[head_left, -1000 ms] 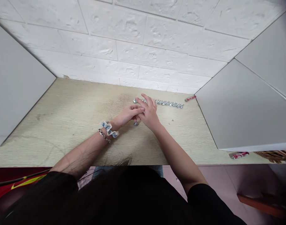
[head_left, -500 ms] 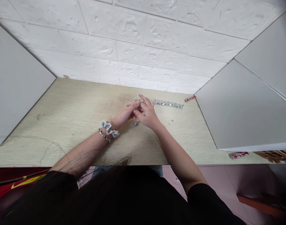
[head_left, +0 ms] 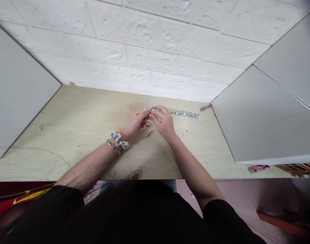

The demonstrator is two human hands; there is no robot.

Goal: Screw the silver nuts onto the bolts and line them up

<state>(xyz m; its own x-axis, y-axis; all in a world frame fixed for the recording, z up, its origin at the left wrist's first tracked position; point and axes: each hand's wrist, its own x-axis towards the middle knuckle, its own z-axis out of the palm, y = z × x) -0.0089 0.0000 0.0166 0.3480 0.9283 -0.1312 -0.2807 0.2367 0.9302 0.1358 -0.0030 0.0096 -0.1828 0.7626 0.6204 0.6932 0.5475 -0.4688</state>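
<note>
My left hand (head_left: pixel 135 124), with a scrunchie and a chain bracelet at its wrist, is closed, thumb and fingers pinched around a small silvery metal piece (head_left: pixel 149 114). From the right, my right hand (head_left: pixel 165 125) meets it, its thumb and fingers pinching the same piece, which is mostly hidden. Just below the fingers stands a loose metal piece (head_left: pixel 147 134) with a round base and a short stem. Behind my hands runs a row of several similar metal pieces (head_left: pixel 184 113), partly covered by my right fingers.
A red and silver battery (head_left: pixel 205 107) lies by the right panel's back corner. Another battery (head_left: pixel 258 168) is near the front edge, beside brown wicker (head_left: pixel 295 168). White panels close off both sides of the wooden tabletop (head_left: pixel 81 125), with a white brick-patterned wall behind.
My right hand has shifted slightly right, and its raised fingers have come down and curled in. My fingertips still meet at the small metal piece.
</note>
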